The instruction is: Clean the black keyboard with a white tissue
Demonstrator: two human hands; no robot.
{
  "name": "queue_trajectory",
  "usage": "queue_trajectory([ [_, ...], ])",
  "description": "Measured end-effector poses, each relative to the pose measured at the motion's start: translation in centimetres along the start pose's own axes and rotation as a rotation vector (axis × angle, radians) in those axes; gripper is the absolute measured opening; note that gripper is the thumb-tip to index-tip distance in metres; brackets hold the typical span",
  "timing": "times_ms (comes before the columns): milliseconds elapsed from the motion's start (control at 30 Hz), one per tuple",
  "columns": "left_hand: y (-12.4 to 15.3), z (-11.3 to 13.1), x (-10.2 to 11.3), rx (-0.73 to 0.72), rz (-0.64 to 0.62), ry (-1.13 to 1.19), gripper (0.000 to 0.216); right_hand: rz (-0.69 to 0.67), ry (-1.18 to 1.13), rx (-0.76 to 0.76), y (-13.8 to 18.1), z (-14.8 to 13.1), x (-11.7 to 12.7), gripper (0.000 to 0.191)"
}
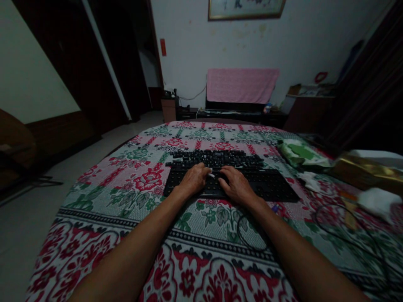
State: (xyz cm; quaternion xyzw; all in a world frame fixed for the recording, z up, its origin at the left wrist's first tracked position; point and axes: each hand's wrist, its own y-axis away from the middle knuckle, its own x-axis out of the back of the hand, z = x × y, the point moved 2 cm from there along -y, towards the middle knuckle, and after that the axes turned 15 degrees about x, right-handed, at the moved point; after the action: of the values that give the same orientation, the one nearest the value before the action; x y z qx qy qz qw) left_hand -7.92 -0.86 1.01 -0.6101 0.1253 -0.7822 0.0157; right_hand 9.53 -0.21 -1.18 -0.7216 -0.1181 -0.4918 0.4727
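Note:
A black keyboard (270, 186) lies on the flowered bedspread (132, 197) in front of me. Behind it sits a loose heap of black keycaps (217, 158). My left hand (192, 179) rests on the keyboard's left half with its fingers curled, and a small white thing (210, 175) shows at its fingertips. My right hand (236, 184) sits right next to it on the keys, fingers bent and pressed down. The two hands nearly touch at the white thing. What each hand grips is too small to name.
A black cable (252, 239) loops on the spread near my right forearm. At the right lie a green-and-white packet (299, 153), a gold box (365, 172) and a white cloth (378, 201). Beyond the bed stands a low cabinet with a pink cover (241, 85).

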Motion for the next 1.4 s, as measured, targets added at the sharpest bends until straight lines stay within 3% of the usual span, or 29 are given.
queue_trajectory([
  [467,-0.2,-1.0,0.5,0.177,-0.017,-0.105,0.029,-0.005,-0.006,-0.009,-0.1,-0.2,0.3,0.028],
  [800,-0.1,-0.6,0.7,0.087,-0.005,-0.137,0.029,-0.004,0.002,-0.006,0.0,-0.1,0.1,0.028],
  [1133,-0.7,-1.7,1.5,0.171,-0.099,-0.072,0.027,0.005,-0.007,-0.001,0.0,-0.1,0.2,0.028],
  [1400,-0.3,-1.5,1.5,0.035,-0.109,-0.061,0.028,0.014,-0.028,-0.001,0.0,0.0,0.1,0.027],
])
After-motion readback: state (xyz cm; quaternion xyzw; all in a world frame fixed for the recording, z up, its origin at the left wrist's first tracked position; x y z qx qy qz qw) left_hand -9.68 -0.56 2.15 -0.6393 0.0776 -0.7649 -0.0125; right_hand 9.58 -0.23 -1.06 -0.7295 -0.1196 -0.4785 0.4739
